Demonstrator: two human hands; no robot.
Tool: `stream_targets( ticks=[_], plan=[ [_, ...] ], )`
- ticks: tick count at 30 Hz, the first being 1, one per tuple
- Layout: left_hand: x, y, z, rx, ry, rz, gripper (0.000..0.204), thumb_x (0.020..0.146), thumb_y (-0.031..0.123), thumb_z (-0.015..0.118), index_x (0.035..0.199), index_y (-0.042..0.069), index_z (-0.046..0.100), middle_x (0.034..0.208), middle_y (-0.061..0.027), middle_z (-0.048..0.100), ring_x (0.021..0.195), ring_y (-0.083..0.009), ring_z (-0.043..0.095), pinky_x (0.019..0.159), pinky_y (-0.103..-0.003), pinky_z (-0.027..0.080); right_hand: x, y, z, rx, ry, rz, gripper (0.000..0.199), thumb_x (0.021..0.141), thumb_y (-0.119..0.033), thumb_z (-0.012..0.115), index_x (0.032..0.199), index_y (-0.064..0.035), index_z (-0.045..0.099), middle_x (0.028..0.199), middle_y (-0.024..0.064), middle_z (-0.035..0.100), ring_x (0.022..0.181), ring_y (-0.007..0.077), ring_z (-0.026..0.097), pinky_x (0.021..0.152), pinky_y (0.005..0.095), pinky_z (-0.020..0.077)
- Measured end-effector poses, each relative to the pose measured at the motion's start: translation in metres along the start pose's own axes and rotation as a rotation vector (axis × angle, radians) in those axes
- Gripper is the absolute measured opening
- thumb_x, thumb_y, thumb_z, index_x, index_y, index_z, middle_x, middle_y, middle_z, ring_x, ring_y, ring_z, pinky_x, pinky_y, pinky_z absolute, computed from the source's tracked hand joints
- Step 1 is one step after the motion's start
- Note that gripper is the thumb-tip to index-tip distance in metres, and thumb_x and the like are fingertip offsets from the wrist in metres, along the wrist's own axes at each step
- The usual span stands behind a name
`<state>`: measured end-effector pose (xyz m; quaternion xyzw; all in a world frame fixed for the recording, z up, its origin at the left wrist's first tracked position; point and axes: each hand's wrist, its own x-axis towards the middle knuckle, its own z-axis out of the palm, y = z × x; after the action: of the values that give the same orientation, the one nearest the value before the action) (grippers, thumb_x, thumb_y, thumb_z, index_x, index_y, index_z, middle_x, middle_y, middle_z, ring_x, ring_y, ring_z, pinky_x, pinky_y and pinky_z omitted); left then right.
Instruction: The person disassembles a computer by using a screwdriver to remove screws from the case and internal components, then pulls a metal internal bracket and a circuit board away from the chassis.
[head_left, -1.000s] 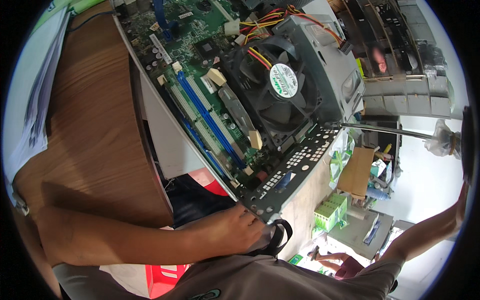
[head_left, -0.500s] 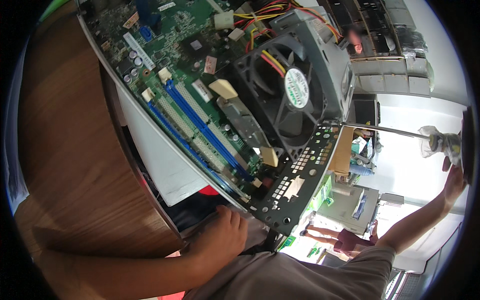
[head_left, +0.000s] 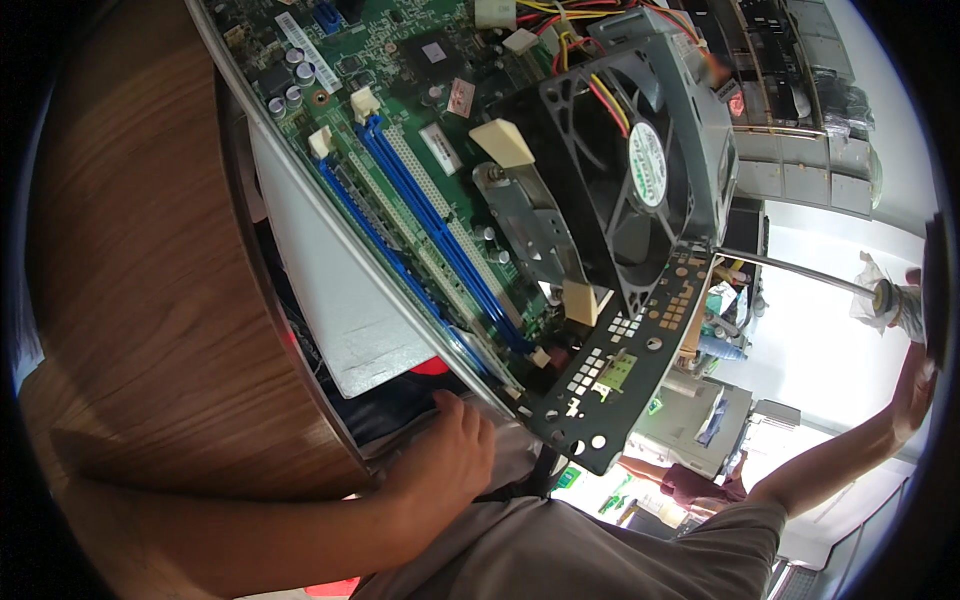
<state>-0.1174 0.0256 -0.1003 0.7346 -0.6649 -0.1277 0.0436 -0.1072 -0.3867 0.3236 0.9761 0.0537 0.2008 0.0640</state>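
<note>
My right hand (head_left: pixel 912 385) at the far right is closed around a screwdriver (head_left: pixel 800 272), its handle wrapped in clear plastic. The long shaft runs left, its tip at the perforated edge of an open computer case (head_left: pixel 600 440), beside a black cooling fan (head_left: pixel 635 180). My left hand (head_left: pixel 450 455) sits with fingers curled just below the case's near edge; what they hold, if anything, is hidden. Inside the case lies a green motherboard (head_left: pixel 365 60) with blue memory slots (head_left: pixel 440 235). A metal bracket (head_left: pixel 530 225) with cream end pieces stands beside the fan.
A brown wooden table (head_left: pixel 150 300) fills the left side. Beneath the case is a white panel (head_left: pixel 350 345). Coloured cables (head_left: pixel 560 20) cross the top. Behind stand shelves (head_left: pixel 780 90), a grey cabinet (head_left: pixel 690 420) and another person in dark red clothing (head_left: pixel 695 485).
The computer case has shifted rightward against the table, the screwdriver's tip moving with its edge. My right hand sits slightly lower, still on the handle. My left hand has barely moved.
</note>
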Motion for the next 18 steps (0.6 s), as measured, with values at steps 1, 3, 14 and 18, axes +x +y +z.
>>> stream_targets(
  ticks=[1, 3, 14, 18],
  plan=[
    [-0.003, 0.002, -0.004, 0.003, -0.002, -0.019, 0.032, 0.092, 0.02, 0.058, 0.117, 0.002, 0.069, 0.101, -0.0091, 0.063, 0.102, -0.0281, 0.061, 0.101, -0.049, 0.044, 0.003, 0.003, -0.002, 0.014, 0.009, -0.005, 0.069, 0.103, -0.056, 0.051, 0.133, 0.0057, 0.047, 0.096, 0.0165, 0.06, 0.069, 0.02, 0.065, 0.055, 0.0323, 0.0547],
    [-0.006, 0.003, -0.007, 0.032, -0.02, -0.02, 0.032, 0.092, 0.02, 0.059, 0.117, 0.002, 0.069, 0.101, -0.0093, 0.063, 0.102, -0.028, 0.061, 0.101, -0.049, 0.044, 0.003, 0.007, -0.003, 0.026, 0.014, 0.003, 0.07, 0.103, -0.057, 0.051, 0.134, 0.0057, 0.046, 0.095, 0.0162, 0.06, 0.069, 0.0198, 0.065, 0.054, 0.0321, 0.0543],
    [-0.007, 0.008, -0.003, 0.011, -0.017, -0.087, 0.025, 0.09, 0.021, 0.061, 0.107, 0.006, 0.07, 0.105, -0.0062, 0.065, 0.107, -0.0239, 0.06, 0.105, -0.043, 0.041, 0.007, 0.0, 0.003, 0.021, -0.035, -0.11, 0.059, 0.103, -0.053, 0.056, 0.122, 0.0023, 0.051, 0.08, 0.0077, 0.058, 0.048, 0.0109, 0.05, 0.039, 0.0232, 0.0374],
    [-0.008, 0.005, -0.005, 0.028, -0.037, -0.069, 0.025, 0.09, 0.022, 0.061, 0.107, 0.007, 0.069, 0.105, -0.005, 0.065, 0.106, -0.0227, 0.061, 0.104, -0.043, 0.041, 0.007, -0.017, 0.009, -0.021, -0.01, -0.022, 0.056, 0.102, -0.054, 0.057, 0.113, 0.0006, 0.055, 0.077, 0.0058, 0.057, 0.047, 0.0088, 0.046, 0.038, 0.0222, 0.0335]
  ],
)
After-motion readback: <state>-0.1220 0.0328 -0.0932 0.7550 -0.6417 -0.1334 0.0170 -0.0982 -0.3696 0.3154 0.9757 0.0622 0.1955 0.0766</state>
